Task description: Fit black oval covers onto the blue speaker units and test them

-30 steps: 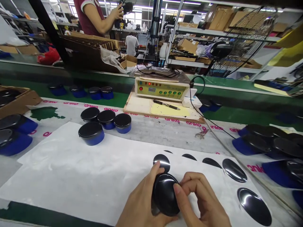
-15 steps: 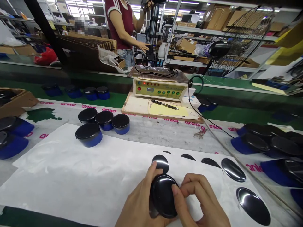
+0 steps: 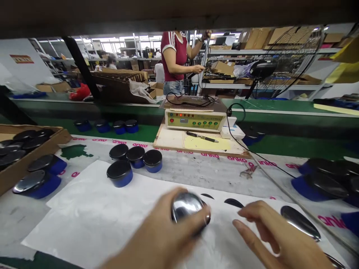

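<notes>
1. Grip: left hand [image 3: 165, 239] is wrapped around a glossy black cap [image 3: 187, 206], with the fingers curled behind it and its shiny dome facing up and outward. The hand is motion-blurred, so I cannot tell exactly where the fingertips sit.
2. Position: the cap is held just above the white sheet [image 3: 92, 209], near the front middle of the bench, and does not rest on it.
3. Right hand [image 3: 277, 239] is open with the fingers spread. It holds nothing and sits a little right of the cap, apart from it.
4. Handling judgement: the dome mirrors the ceiling lights, so any print will show. Best to hold it by the rim and underside and keep the pads off the crown.
5. Loose black discs [image 3: 300, 222] lie flat on the sheet near the right hand. Lift the wrist over them rather than sliding it across, or they may scuff.
6. Work over the sheet, not the bare bench. The paper looks like the softer place for a slip.
7. Blue-based pots [image 3: 120, 173] stand well to the left, clear of both hands. Elbow room there looks ample.
8. A cardboard box [image 3: 56, 136] at far left holds more dark discs.
9. A person in a red top [image 3: 175, 56] works beyond the belt, well away.
</notes>
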`<state>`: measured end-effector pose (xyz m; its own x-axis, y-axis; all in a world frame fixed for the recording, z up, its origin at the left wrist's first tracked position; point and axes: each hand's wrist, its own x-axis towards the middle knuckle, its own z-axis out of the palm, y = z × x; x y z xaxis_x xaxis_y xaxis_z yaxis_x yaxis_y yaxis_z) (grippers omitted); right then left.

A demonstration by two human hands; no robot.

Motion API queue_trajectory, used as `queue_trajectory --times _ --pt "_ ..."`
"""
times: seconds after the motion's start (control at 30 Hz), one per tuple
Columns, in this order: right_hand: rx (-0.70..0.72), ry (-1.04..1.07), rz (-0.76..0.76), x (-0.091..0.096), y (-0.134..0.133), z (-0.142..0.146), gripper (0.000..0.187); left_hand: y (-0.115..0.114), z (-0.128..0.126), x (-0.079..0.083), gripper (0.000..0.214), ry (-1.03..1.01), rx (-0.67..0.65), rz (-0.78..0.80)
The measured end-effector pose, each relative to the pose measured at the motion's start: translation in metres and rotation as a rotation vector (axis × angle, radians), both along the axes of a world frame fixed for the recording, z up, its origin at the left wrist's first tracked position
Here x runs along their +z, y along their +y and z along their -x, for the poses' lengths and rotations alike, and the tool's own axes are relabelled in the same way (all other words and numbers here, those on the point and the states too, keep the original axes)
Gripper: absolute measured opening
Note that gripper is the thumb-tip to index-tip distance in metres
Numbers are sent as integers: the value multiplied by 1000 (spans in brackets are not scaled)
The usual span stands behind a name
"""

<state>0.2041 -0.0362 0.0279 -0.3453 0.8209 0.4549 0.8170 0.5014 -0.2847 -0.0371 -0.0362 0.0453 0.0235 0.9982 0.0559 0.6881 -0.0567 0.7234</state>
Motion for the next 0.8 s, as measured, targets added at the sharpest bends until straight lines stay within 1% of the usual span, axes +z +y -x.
queue_trajectory --times 0.03,0.1,0.13,0.17,0.23,0.27,0.3,0.37,0.43,0.5,0.6,0.67,0.73,0.8 --pt "134 -25 -3 2 5 3 10 25 14 15 33 98 -2 -94" --pt "352 -95 40 3 12 16 35 82 42 38 50 227 24 -200" --pt "429 -135 74 3 16 23 46 111 56 45 54 295 50 -225" --pt "490 -180 116 1 20 30 52 140 68 49 54 329 69 -224" --pt "562 -267 201 -3 28 41 54 187 87 46 45 382 120 -203" --pt "582 -297 239 -6 33 46 51 204 93 41 41 403 144 -192" --pt "594 -315 270 -8 37 49 48 217 98 36 37 423 164 -182" --pt "603 -310 311 -11 43 52 47 229 103 26 34 456 187 -173" --pt "606 -282 331 -12 46 52 48 227 101 23 34 479 190 -196" --pt "615 -282 340 -11 48 53 49 212 94 25 37 490 159 -258" --pt "636 -338 323 -11 50 58 44 173 83 30 38 501 2 -338" --pt "651 -383 296 -10 51 61 40 142 79 28 43 516 -109 -328" --pt "662 -408 267 -10 53 65 38 113 77 22 53 529 -153 -305" --pt "667 -406 235 -11 54 66 36 88 72 13 49 523 -134 -319"
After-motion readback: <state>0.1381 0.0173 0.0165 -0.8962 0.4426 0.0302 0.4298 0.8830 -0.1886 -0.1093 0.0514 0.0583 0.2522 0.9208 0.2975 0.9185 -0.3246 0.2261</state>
